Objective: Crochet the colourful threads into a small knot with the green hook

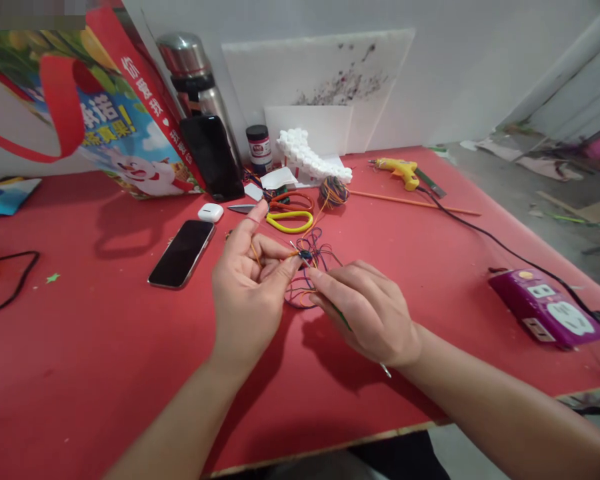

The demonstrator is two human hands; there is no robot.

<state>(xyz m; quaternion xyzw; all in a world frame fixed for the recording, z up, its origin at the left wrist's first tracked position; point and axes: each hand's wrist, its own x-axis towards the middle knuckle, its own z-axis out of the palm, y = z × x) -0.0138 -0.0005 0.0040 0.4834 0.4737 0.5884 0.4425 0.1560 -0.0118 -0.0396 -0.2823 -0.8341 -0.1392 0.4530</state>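
Observation:
My left hand (253,280) pinches a small dark piece of crochet work (305,256) between thumb and finger. A strand of yarn runs over its raised index finger. In my right hand (367,307) is a crochet hook (386,371), its thin metal tip meeting the dark piece and its far end showing below the palm. Most of the hook's handle is hidden by the fingers, though a bit of green shows. Loose loops of multicoloured yarn (323,248) lie on the table beneath both hands, leading back to a yarn ball (333,192).
Behind the hands lie yellow-and-red-handled scissors (290,221), a white earphone case (211,213) and a phone (182,254). A gift bag (140,153), steel flask (185,57) and jar (259,148) stand at the back. Rightward are a glue gun (403,172) and purple power strip (545,310).

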